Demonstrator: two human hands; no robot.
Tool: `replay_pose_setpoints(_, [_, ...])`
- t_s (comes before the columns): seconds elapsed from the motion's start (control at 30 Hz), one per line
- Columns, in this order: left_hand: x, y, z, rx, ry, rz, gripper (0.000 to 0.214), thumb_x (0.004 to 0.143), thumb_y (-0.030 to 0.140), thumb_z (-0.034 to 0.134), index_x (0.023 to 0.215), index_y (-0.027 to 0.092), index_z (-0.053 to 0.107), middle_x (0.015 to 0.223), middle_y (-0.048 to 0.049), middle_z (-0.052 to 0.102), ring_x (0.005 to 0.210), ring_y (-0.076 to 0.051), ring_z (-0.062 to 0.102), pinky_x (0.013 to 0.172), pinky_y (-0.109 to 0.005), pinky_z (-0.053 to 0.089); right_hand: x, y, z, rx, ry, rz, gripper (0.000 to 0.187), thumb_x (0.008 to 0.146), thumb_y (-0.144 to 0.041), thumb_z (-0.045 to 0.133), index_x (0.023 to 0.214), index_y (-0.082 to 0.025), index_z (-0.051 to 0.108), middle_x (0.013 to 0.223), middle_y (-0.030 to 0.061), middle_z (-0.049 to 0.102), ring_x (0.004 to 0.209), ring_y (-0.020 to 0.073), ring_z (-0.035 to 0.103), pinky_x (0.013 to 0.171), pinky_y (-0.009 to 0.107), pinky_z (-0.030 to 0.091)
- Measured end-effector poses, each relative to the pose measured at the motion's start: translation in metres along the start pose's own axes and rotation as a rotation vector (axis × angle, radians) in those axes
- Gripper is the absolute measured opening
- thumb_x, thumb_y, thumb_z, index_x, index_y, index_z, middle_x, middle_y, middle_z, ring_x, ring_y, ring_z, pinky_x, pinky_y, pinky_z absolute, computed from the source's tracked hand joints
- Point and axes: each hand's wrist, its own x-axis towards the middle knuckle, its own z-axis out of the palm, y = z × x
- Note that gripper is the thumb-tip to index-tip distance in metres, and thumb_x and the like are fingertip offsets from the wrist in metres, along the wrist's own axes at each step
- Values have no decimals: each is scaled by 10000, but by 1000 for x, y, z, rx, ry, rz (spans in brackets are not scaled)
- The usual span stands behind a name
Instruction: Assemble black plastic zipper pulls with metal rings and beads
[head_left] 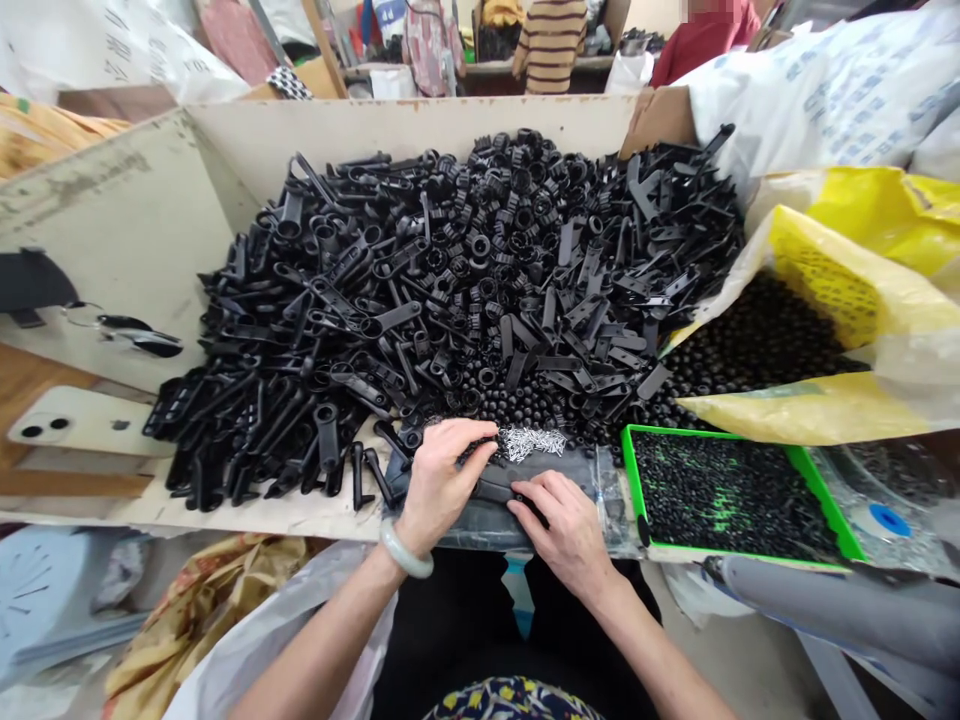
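My left hand (442, 475), with a pale bangle at the wrist, is closed in a pinch beside a small heap of silver pins (534, 442). What its thumb and forefinger hold is too small to make out. Below the pins, my right hand (561, 522) grips the right end of a long black plastic piece (495, 488). That piece lies low over a dark plastic-wrapped pad (480, 527) at the table's front edge. Small black round beads (517, 400) are heaped just behind the pins.
A large pile of black plastic parts (390, 270) fills the walled table. On the right are a green tray (631, 480) of tiny black pieces and a yellow-white sack (900, 340) of beads. A phone (90, 428) and keys (135, 330) are at left. People stand beyond the back wall.
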Motion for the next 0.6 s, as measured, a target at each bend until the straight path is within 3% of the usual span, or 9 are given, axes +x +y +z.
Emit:
replay_pose_setpoints(0.13, [-29,18,-2,-538,-47,-386,209,946,373,725,1091,235,784,1124,-80,803,1065,-249,731,977,-381,537,1,2,2,13,30,22,193,1059,-316,585,1146,-198,711,961,63,684,902,213,659,815,358,535])
replay_pose_setpoints(0.23, [-50,29,1,-854,-19,-599,300,900,363,784,1161,217,756,1124,-96,812,1088,-251,750,999,-370,550,0,0,-2,105,49,42,239,1047,-303,605,1246,-207,696,1024,69,681,885,202,666,793,349,553])
replay_pose_setpoints(0.4, [-70,47,7,-1089,63,-782,423,869,330,825,1260,213,716,1083,-98,821,1083,-240,753,1045,-361,517,-8,-23,-25,355,162,140,316,1012,-278,652,1328,-292,662,1137,63,644,786,156,650,749,325,586])
replay_pose_setpoints(0.53, [-83,58,20,-1289,55,-926,362,864,312,829,1199,205,741,1047,-77,803,1009,-197,737,940,-291,532,-18,-39,-34,344,140,77,303,956,-266,731,1252,-316,695,1180,78,650,1041,234,671,900,393,594])
replay_pose_setpoints(0.6, [-90,61,29,-1367,44,-977,262,866,310,825,1096,198,766,1057,-65,782,960,-164,716,892,-254,530,-22,-39,-33,322,128,53,247,957,-239,723,1193,-309,716,1164,81,668,1069,245,669,904,403,590])
